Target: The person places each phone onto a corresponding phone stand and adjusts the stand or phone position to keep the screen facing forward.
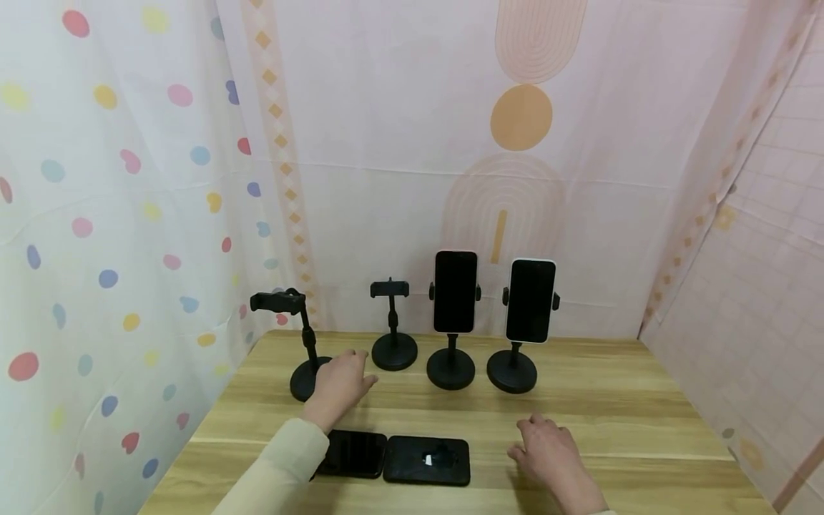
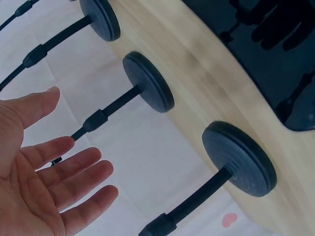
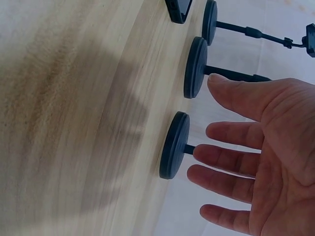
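The left hand (image 1: 340, 386) hovers with relaxed fingers over the table, beside the base of the leftmost black stand (image 1: 277, 302); in the left wrist view this hand (image 2: 54, 182) holds nothing. A second stand (image 1: 394, 350) with an unfilled clamp is just beyond it. Under the left forearm lies a dark phone (image 1: 360, 454), partly hidden by the sleeve, and beside it another black phone (image 1: 450, 461). The right hand (image 1: 550, 458) is above the table at the right, empty, fingers spread, as the right wrist view shows the hand (image 3: 246, 167) too.
Two stands hold upright phones, one with a dark screen (image 1: 455, 292) in the middle and one with a white edge (image 1: 531, 300) to its right. The wooden table (image 1: 631, 408) ends at a patterned curtain (image 1: 386, 214) behind, with a dotted curtain (image 1: 129, 236) on the left.
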Demonstrator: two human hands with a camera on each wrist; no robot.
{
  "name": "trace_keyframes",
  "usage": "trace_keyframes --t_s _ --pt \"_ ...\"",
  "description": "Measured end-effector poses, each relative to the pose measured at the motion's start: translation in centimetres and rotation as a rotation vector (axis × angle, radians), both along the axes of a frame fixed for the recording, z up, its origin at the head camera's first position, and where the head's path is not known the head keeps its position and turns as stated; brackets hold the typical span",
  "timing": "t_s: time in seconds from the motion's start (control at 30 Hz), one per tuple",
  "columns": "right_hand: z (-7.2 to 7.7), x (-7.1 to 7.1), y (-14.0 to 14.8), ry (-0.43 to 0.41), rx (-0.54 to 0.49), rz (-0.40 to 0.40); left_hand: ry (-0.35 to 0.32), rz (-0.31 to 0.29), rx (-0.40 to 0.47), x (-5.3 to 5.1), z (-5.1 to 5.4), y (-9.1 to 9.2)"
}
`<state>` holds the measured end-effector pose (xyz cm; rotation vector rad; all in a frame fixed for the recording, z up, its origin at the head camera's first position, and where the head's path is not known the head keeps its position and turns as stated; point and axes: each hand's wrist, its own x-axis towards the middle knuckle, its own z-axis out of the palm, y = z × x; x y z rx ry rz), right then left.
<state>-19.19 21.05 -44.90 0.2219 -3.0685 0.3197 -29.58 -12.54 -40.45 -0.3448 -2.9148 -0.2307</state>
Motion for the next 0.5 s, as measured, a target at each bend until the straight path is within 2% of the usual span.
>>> trace_keyframes --t_s 0.17,0.33,0.5 --pt "0.0 0.1 0.0 0.011 0.003 0.012 0.025 0.003 -0.001 -0.9 0.7 -0.2" --pt "0.1 0.2 -0.1 -0.003 0.017 0.011 0.025 -0.003 0.034 -1.8 1.4 -0.3" --pt "0.4 0.2 -0.1 -0.030 0.029 0.002 0.030 0.001 0.064 -2.6 2.5 -0.1"
